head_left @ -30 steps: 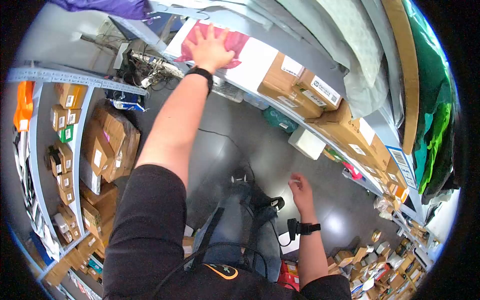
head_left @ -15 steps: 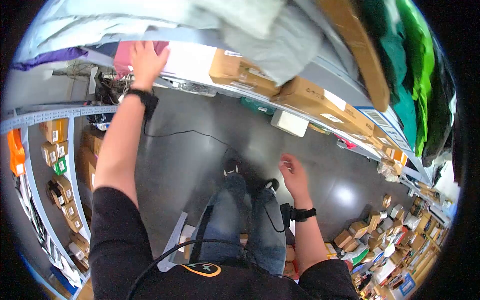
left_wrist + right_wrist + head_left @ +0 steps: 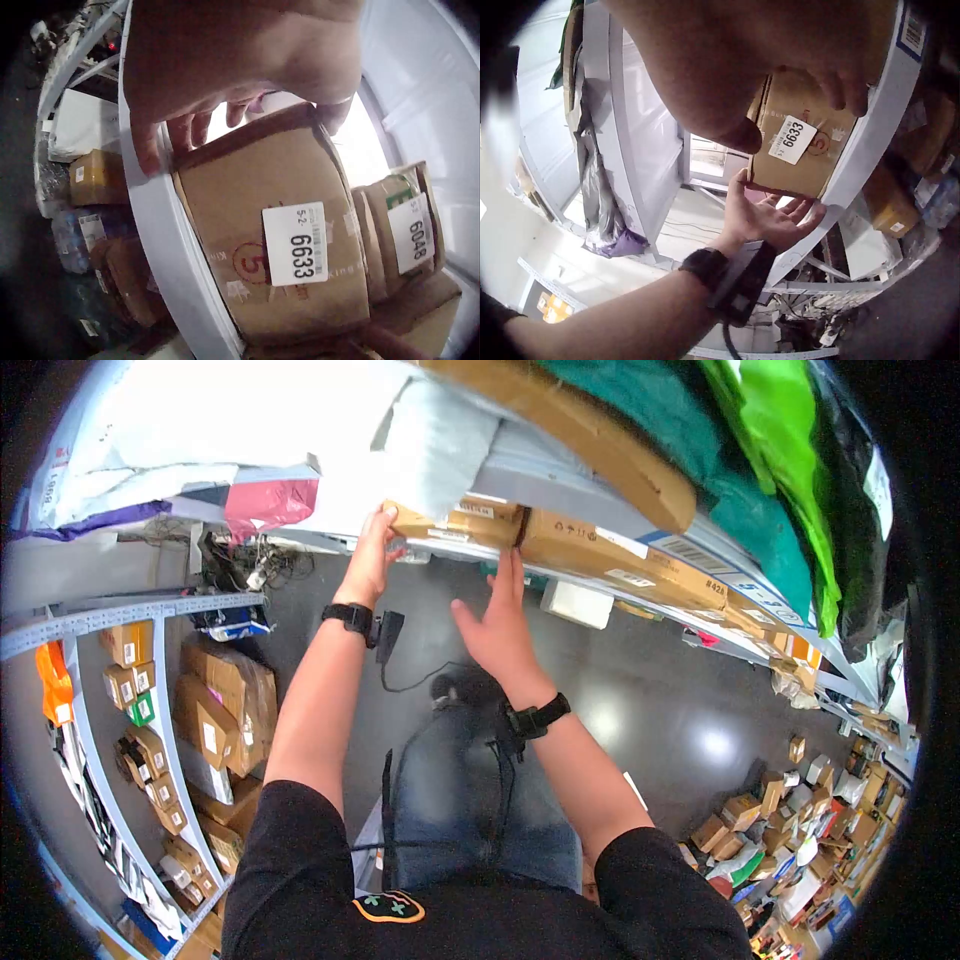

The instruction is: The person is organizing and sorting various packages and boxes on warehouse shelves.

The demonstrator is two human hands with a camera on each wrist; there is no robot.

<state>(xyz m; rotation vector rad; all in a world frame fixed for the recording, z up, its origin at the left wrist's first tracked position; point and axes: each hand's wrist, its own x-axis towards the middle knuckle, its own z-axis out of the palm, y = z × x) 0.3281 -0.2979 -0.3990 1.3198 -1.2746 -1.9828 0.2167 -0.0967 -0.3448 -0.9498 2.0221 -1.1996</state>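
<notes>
A brown cardboard box point(image 3: 262, 217) with the label 6633 sits at the shelf's front edge. My left hand point(image 3: 370, 558) is at the box's left end; its thumb reaches a corner and its fingers spread loosely near the end face, as the right wrist view shows. Extended fingers of my right hand point(image 3: 503, 630) point at the box row farther right, with the thumb apart from them. In the right wrist view this hand hangs close over the same box and hides part of it. A smaller carton point(image 3: 401, 225) labelled 6048 stands behind.
A pink plastic bag point(image 3: 272, 505) lies left on the same shelf. Longer cartons point(image 3: 600, 550) continue to the right, and a grey-white bag point(image 3: 435, 445) hangs overhead. Another rack point(image 3: 165, 660) with boxes stands at left. Many parcels point(image 3: 800, 820) are heaped on the floor at right.
My left hand has left the pink bag and come rightward to the box. My right hand has risen from beside my legs to the shelf edge. The head view has shifted rightward.
</notes>
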